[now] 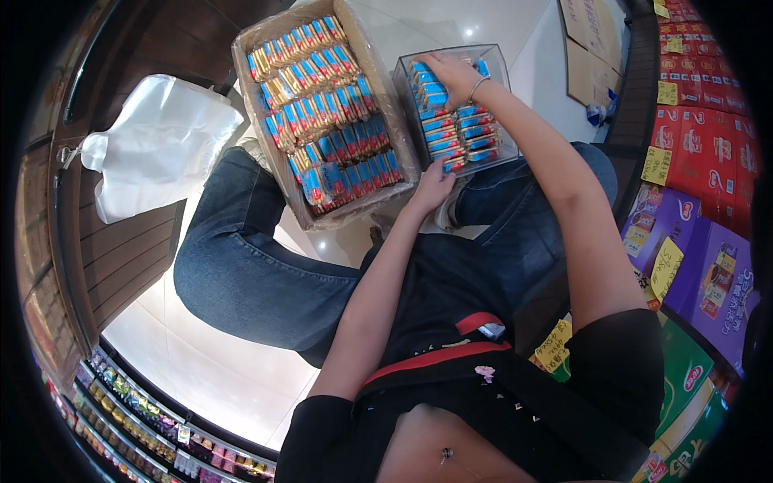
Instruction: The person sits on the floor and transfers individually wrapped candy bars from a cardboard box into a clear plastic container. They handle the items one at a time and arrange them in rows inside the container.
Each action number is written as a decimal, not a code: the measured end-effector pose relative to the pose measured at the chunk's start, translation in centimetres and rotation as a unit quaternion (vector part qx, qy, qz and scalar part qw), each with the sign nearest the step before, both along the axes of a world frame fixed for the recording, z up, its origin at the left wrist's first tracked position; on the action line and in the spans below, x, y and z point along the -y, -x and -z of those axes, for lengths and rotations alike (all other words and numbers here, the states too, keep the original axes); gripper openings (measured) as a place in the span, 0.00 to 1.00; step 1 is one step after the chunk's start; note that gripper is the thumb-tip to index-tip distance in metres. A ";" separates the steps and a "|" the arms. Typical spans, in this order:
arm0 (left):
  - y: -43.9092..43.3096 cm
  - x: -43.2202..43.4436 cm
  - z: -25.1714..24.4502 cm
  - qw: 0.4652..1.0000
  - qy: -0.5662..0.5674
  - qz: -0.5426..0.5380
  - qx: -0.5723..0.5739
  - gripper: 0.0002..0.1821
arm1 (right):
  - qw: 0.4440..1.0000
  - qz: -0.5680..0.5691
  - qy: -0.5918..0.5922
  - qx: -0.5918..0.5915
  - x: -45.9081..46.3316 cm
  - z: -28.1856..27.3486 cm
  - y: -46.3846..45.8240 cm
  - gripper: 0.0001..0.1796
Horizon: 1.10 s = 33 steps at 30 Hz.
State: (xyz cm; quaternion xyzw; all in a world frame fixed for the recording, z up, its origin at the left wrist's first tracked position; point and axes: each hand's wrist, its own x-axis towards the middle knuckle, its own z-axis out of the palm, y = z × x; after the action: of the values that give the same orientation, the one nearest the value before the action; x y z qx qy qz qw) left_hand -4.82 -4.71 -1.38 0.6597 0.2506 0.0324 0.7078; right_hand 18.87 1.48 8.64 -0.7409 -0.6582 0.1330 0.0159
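A clear plastic bin (506, 108) stands on the floor before me, holding rows of small wrapped biscuit packs (439, 134) in blue, red and gold. My right hand (456, 75) reaches in from above, thumb and fingers spread around a group of packs at the far left of the bin. At the near end of the left row, the fingertips of my left hand (436, 186) touch the packs; whether they grip is hidden. Left of the bin, a plastic-lined cardboard carton (395, 118) holds several rows of the same packs (326, 115), with one pack lying flat on top.
A bundle of clear plastic bags (166, 142) hangs from a hook on the wooden cabinet (130, 265) to the left. Red gift boxes (703, 145) and purple boxes (676, 235) with handwritten yellow tags line the right. Flattened cardboard (592, 66) lies beyond the bin. My bent legs flank the carton.
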 end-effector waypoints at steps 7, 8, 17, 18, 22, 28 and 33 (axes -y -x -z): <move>-0.3 -0.1 -0.5 1.000 0.009 0.004 0.003 0.27 | 0.994 -0.049 -0.093 0.011 1.0 2.3 -0.6 0.59; -0.4 0.0 -0.5 1.000 0.011 0.006 0.000 0.27 | 0.995 -0.030 -0.083 0.043 1.3 2.4 -0.7 0.58; -0.7 0.0 -0.4 1.000 -0.013 0.013 -0.018 0.26 | 0.950 0.307 0.037 -0.031 3.0 1.7 1.2 0.59; -0.7 0.0 -0.5 1.000 -0.010 0.010 -0.016 0.26 | 0.950 0.301 0.045 -0.064 2.7 2.2 0.8 0.59; -0.3 -0.2 -0.8 1.000 -0.005 0.008 -0.024 0.27 | 0.940 0.305 0.006 -0.153 2.5 2.8 0.9 0.56; -0.4 -0.2 -1.1 0.999 -0.034 0.016 -0.031 0.27 | 0.951 0.242 -0.040 -0.189 3.0 4.4 -0.2 0.47; -0.6 0.0 -0.6 1.000 -0.006 0.005 -0.020 0.27 | 0.960 0.225 -0.049 -0.157 2.7 4.0 0.3 0.49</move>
State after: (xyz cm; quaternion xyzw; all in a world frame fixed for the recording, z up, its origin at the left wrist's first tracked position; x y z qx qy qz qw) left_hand -4.23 -4.70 -0.81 0.6660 0.2605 0.0173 0.6988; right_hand 18.57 -1.17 4.66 -0.8381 -0.4693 0.2077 0.1849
